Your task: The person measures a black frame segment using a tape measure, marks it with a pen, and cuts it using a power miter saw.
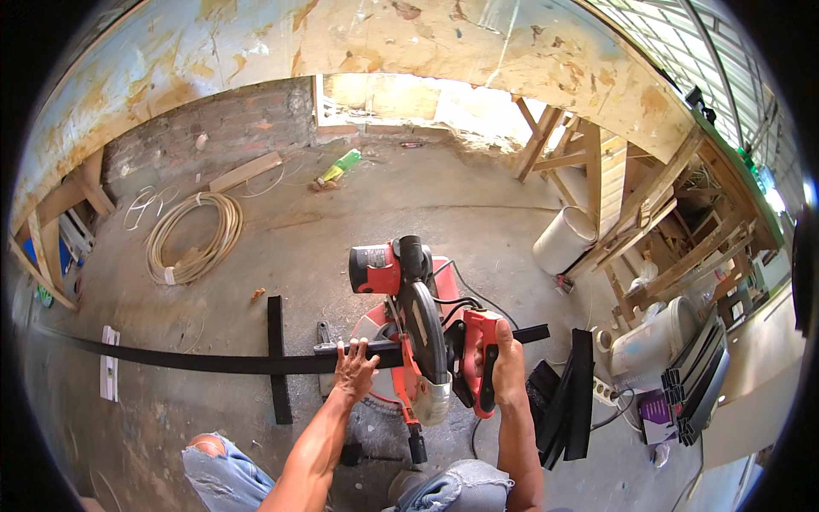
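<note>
A red and black miter saw (421,320) sits on the floor in front of me. Its trigger handle (478,363) is in my right hand (509,363), fingers wrapped around it and thumb on top. A long black profile bar (213,364) comes from the far left and lies across the saw's base. My left hand (352,369) holds that bar against the fence, just left of the blade, with its fingers curled over the top. Past the blade, a short black end (533,333) sticks out to the right. Whether the blade touches the bar is hidden by the guard.
A black strip (280,384) and a white block (110,363) lie under the long bar. Cut black pieces (580,397) are piled right of the saw, near a power strip (604,392) and a white bucket (653,346). Coiled hose (235,230) and a green bottle (341,164) lie farther off.
</note>
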